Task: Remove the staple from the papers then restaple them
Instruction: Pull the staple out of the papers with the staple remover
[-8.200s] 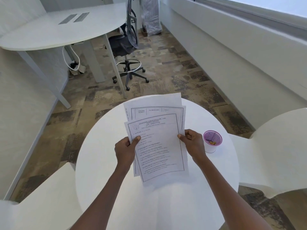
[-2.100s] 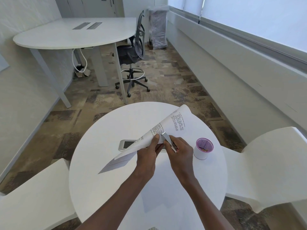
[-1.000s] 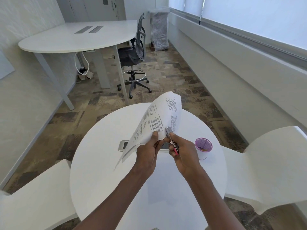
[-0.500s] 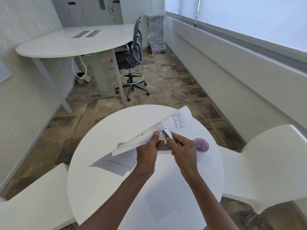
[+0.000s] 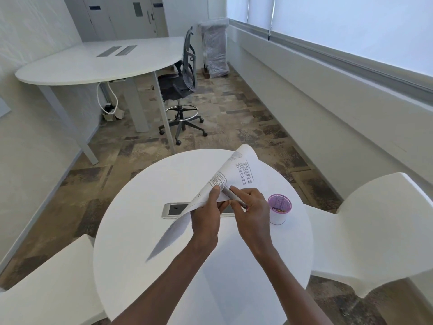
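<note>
Over the round white table (image 5: pixel 210 277) I hold a stack of printed papers (image 5: pixel 241 170), curled and tilted, with one corner pinched in my left hand (image 5: pixel 206 221). The sheets rise to the upper right and droop to the lower left. My right hand (image 5: pixel 251 214) grips a small silver tool (image 5: pixel 230 194), its tip pressed against the pinched corner right beside my left thumb. The staple itself is hidden between my fingers and the tool.
A small white cup with a purple rim (image 5: pixel 278 208) stands just right of my right hand. A grey inset panel (image 5: pixel 174 209) lies in the table under the papers. White chairs flank the table at right (image 5: pixel 375 226) and left (image 5: pixel 46 285).
A second ago the papers stood nearly upright; they have dropped back to a low tilt. Both hands have stayed together at the corner, the tool still against the paper.
</note>
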{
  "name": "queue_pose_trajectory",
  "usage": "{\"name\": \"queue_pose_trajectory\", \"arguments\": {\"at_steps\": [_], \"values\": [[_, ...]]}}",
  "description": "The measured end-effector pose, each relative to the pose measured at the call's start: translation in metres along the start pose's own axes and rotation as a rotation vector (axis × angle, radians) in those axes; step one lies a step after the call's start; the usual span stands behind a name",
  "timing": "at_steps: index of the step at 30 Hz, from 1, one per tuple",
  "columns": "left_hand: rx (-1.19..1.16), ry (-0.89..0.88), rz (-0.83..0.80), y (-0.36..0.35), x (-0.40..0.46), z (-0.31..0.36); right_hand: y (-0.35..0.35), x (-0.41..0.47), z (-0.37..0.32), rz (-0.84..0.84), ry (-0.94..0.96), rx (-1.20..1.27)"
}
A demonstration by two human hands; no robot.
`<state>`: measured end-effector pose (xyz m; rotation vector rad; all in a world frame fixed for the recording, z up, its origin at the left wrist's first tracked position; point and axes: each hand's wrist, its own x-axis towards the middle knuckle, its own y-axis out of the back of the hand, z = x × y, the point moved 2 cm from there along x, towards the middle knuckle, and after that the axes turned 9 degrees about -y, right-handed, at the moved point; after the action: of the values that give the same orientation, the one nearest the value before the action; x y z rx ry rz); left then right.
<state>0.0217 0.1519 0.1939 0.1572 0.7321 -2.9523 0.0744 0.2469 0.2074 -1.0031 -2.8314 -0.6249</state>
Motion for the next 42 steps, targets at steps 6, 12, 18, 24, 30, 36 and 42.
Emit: {"name": "queue_pose_trajectory", "arguments": {"at_steps": [6,12,18,24,30,36,42], "values": [[-0.012,0.039,0.028,0.000,0.000,0.005,-0.012,-0.009,-0.001,0.136,0.215,-0.160],[-0.074,0.120,0.039,0.005,-0.002,0.009,-0.020,-0.018,0.002,0.197,0.379,-0.307],[-0.166,0.091,-0.018,0.005,0.001,0.018,-0.021,-0.018,0.002,0.151,0.175,-0.094],[-0.232,0.126,-0.020,0.006,0.006,0.023,-0.023,-0.013,0.001,0.138,-0.117,0.112],[-0.251,0.168,-0.019,0.011,0.009,0.023,-0.024,-0.007,-0.001,0.061,-0.423,0.434],[-0.191,0.201,-0.041,0.015,0.011,0.025,-0.029,0.000,-0.008,0.053,-0.616,0.660],[-0.063,0.165,-0.038,0.021,0.013,0.025,-0.038,0.006,-0.015,0.091,-0.778,0.904]]}}
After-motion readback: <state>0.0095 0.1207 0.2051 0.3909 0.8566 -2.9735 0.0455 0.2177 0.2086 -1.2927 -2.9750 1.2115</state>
